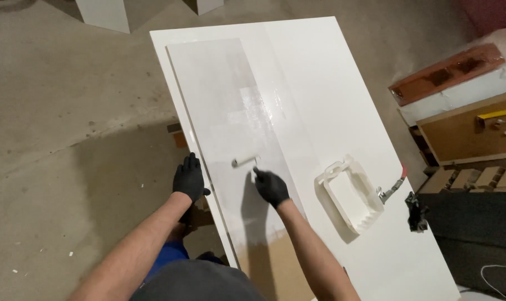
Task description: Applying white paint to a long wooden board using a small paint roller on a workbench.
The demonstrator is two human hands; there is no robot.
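Narrow panel (225, 111) lying on large white board (331, 111): far part coated white, near end bare brown; right hand (271, 187) fingers closed round paint roller (246, 161) at mid-panel; left hand (189, 178) fingers spread flat, steadying panel's left edge; white paint tray (350, 192) right.

- A narrow panel (230, 139) is laid on the left part of the large board (342, 111).
- A small roller (246, 161) is held on the panel by the right hand (271, 187).
- The left hand (189, 178) is pressed on the panel's left edge.
- A paint tray (350, 192) is set on the board, right of the roller.
- A clamp (415, 209) is fixed at the board's right edge, beside the tray.
- Stacked boards (470, 128) are placed further right, on the floor (58, 111).
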